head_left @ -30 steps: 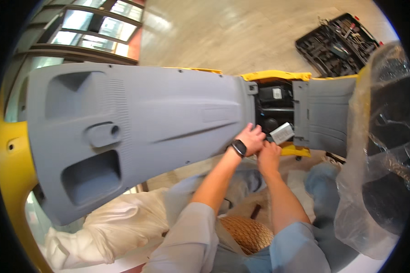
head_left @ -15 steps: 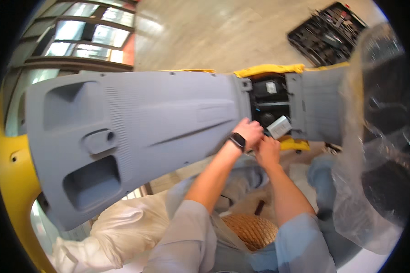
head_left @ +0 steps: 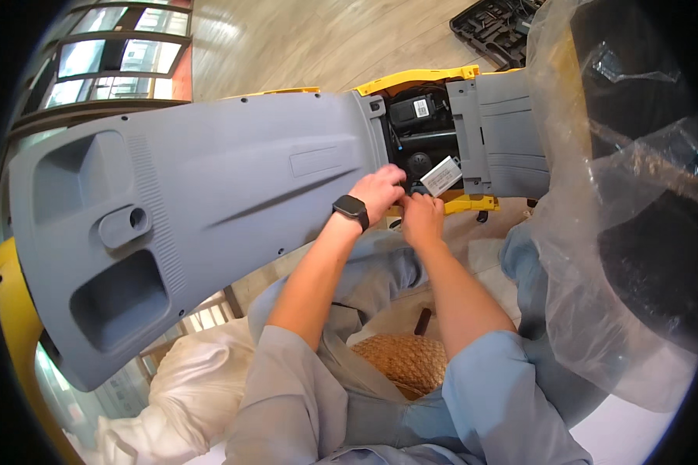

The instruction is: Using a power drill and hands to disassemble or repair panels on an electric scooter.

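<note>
Both hands meet at the near edge of a dark, open compartment [head_left: 434, 145] in a grey and yellow scooter-like body. My left hand [head_left: 378, 192], with a black watch on its wrist, has its fingers bent over the compartment's near left corner. Close beside it, my right hand [head_left: 423, 221] is closed, its fingertips pinched together near the left ones. Whatever lies between the fingers is hidden. Just beyond my right hand, a small box with a white label [head_left: 442, 177] lies tilted at the opening. A black labelled module [head_left: 412, 111] sits deeper inside.
A long grey moulded panel [head_left: 248, 167] stretches left, and a shorter ribbed grey panel [head_left: 508, 132] lies right. Clear plastic sheeting [head_left: 578, 302] hangs over a black part. An open black tool case [head_left: 492, 35] rests on the floor. Below my arms is a woven brown seat [head_left: 403, 360].
My view has shifted, so the body and compartment appear farther up and left. Both hands stay together at the compartment's near edge, with little visible change in their grip.
</note>
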The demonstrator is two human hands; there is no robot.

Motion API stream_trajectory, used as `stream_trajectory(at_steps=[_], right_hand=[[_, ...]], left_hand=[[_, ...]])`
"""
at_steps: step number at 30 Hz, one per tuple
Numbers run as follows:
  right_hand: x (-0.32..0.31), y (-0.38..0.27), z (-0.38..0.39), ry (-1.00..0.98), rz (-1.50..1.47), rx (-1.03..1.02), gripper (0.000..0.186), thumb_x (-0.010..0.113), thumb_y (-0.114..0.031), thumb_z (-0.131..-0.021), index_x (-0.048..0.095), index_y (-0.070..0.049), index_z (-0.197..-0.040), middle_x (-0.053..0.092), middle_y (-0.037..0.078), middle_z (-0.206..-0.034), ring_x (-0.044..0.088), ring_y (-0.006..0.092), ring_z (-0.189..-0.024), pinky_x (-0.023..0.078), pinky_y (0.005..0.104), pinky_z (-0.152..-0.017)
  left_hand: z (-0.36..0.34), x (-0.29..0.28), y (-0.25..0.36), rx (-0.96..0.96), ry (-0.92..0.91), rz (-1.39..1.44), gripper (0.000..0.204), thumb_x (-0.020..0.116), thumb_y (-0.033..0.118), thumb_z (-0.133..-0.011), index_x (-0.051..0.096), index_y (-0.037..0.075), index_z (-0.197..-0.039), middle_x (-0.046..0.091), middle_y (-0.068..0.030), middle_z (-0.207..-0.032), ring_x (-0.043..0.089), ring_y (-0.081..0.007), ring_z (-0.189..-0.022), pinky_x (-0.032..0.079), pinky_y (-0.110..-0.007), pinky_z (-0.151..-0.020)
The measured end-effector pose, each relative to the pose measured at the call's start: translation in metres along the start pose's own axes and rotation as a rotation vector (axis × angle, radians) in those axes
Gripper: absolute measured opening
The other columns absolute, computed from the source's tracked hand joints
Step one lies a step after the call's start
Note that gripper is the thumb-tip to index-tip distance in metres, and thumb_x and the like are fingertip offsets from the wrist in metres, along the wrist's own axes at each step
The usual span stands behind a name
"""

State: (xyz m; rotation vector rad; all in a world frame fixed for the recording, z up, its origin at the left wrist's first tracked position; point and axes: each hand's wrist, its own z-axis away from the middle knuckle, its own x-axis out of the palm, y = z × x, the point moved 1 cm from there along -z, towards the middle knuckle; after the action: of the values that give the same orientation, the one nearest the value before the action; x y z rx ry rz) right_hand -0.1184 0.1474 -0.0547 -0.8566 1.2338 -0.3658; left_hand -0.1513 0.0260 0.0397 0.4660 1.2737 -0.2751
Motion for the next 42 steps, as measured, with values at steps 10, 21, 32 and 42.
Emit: stream_trajectory(at_steps=[10,21,32,42], right_hand=[[0.004,-0.010,0.013,0.096,0.045,-0.077,0.008,0.059,-0.016,-0.081,0.064,-0.012,-0.086,0.061,0.005,-0.086,0.056,0.0232,-0.093,0.039,0.0407,-0.088],[0.008,0.004,0.029,0.117,0.080,-0.203,0.010,0.052,-0.015,-0.081,0.060,-0.012,-0.087,0.062,0.004,-0.085,0.059,0.0226,-0.088,0.043,0.0375,-0.084],[0.020,0.003,0.036,0.162,0.204,-0.189,0.009,0.055,-0.016,-0.080,0.057,-0.014,-0.089,0.063,0.002,-0.085,0.061,0.0199,-0.091,0.044,0.0378,-0.077],[0.008,-0.004,0.021,-0.041,0.235,-0.117,0.010,0.054,-0.016,-0.083,0.057,-0.015,-0.093,0.064,0.004,-0.084,0.062,0.0218,-0.088,0.043,0.0389,-0.077]], left_hand=[[0.054,-0.049,0.018,-0.684,-0.177,0.020,0.010,0.055,0.008,-0.081,0.063,0.007,-0.086,0.064,-0.0088,-0.082,0.063,-0.0304,-0.084,0.050,-0.041,-0.071],[0.087,0.096,0.057,-1.800,0.822,1.918,0.056,0.047,0.019,-0.093,0.025,-0.004,-0.139,0.035,-0.0193,-0.141,0.042,-0.0344,-0.128,0.040,-0.048,-0.103],[0.111,0.062,0.026,-1.641,1.311,1.594,0.052,0.049,-0.016,-0.078,0.046,0.011,-0.122,0.054,-0.0061,-0.115,0.056,-0.0228,-0.100,0.047,-0.045,-0.094],[0.099,0.095,0.014,-1.538,1.136,1.571,0.055,0.055,-0.015,-0.080,0.040,0.010,-0.127,0.055,-0.0094,-0.114,0.059,-0.0245,-0.099,0.050,-0.043,-0.092]])
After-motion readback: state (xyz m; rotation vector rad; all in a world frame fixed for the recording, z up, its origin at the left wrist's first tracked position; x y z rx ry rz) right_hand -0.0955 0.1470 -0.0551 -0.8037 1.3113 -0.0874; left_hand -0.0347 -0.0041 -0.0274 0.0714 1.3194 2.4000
